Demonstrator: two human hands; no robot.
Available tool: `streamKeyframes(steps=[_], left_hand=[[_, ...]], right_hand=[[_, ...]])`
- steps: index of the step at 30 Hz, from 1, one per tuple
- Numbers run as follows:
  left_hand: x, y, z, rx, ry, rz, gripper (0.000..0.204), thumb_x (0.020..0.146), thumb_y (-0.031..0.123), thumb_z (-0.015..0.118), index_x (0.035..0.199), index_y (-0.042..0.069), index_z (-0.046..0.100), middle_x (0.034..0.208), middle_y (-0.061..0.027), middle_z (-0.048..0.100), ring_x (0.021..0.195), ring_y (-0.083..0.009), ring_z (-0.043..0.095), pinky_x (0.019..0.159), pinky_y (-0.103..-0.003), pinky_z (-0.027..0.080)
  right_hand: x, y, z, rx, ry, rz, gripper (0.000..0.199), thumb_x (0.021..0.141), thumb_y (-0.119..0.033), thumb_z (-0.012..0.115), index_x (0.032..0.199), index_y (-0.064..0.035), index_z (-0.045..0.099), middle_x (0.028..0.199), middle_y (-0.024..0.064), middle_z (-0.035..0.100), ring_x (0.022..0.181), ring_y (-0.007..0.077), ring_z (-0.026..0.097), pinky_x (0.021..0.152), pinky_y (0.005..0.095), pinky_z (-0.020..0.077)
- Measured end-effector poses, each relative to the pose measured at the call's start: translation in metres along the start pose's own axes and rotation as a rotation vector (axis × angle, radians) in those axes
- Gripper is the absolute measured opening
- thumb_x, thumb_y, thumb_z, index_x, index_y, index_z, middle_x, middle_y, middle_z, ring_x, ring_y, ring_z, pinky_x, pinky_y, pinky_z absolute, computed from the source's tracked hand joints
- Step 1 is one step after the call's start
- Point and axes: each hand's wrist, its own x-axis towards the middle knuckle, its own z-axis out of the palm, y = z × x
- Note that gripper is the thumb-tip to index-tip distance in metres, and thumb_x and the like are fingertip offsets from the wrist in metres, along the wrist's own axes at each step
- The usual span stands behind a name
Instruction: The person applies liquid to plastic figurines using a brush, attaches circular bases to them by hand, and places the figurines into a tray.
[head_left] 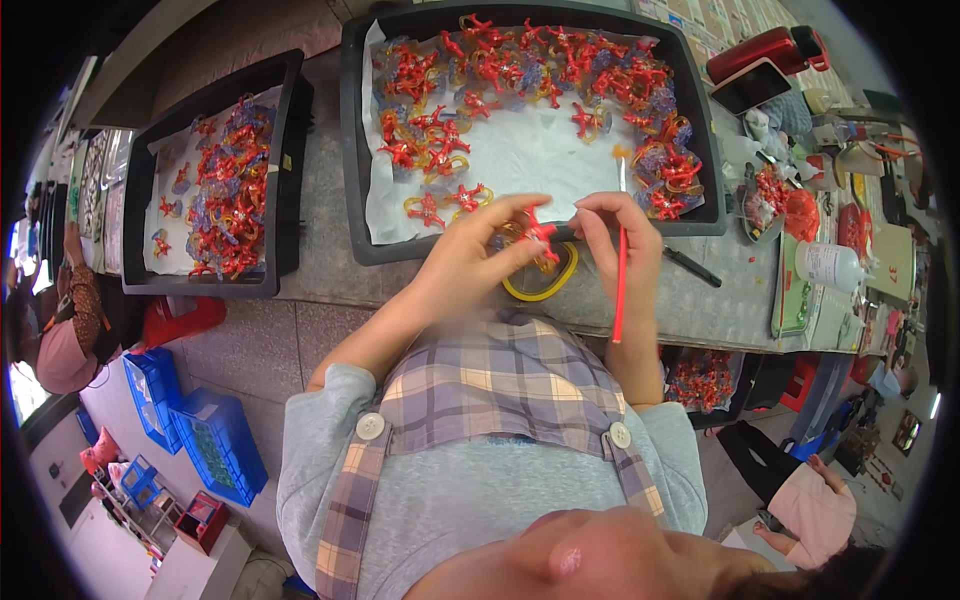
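My left hand [478, 250] is closed around a small red plastic figure [540, 236], pinching it between thumb and fingers at the near edge of the large black tray [352, 150]. The fingers hide part of the figure. Close by on the right, my right hand [622, 235] grips a thin paintbrush [619, 290] with a red handle; its pale upper end and orange tip point away from me over the tray. Many red figures [500, 62] with yellow and clear purplish parts lie on the tray's white liner. Below my hands is a yellow ring [548, 290].
A second black tray [290, 180] of similar figures stands at the left. To the right are a black pen [692, 267], a phone [750, 88], a red bottle [765, 52] and a white bottle [832, 267]. Blue crates [215, 440] stand on the floor; other people are nearby.
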Motion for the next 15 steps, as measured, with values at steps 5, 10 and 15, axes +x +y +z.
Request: streamKeyframes(steps=[5,10,15], left_hand=[[0.003,-0.010,0.006,-0.262,0.175,-0.011,0.042,0.086,0.007,0.055,0.126,0.004,0.041,0.095,-0.0055,0.054,0.087,-0.0127,0.057,0.077,-0.026,0.046],[-0.002,-0.010,0.012,-0.306,0.162,0.065,0.050,0.084,0.000,0.055,0.130,0.004,0.035,0.104,-0.0069,0.050,0.098,-0.0138,0.053,0.085,-0.027,0.044],[-0.003,-0.002,0.011,-0.654,0.006,-0.046,0.067,0.079,-0.007,0.058,0.134,0.006,0.024,0.114,-0.0109,0.046,0.106,-0.0185,0.051,0.092,-0.029,0.042]], right_hand=[[-0.015,0.001,0.023,0.300,0.110,0.020,0.018,0.076,-0.002,0.067,0.093,-0.0011,0.059,0.076,0.0028,0.059,0.068,0.0075,0.056,0.061,0.0206,0.0445],[-0.014,-0.001,0.018,0.157,0.123,-0.038,0.016,0.076,-0.003,0.069,0.089,-0.0009,0.060,0.080,0.0045,0.061,0.070,0.0084,0.058,0.062,0.0211,0.0460],[-0.016,0.002,0.013,0.293,0.133,0.048,0.009,0.079,-0.003,0.065,0.087,0.0000,0.061,0.078,0.0033,0.062,0.069,0.0072,0.057,0.062,0.0199,0.0448]])
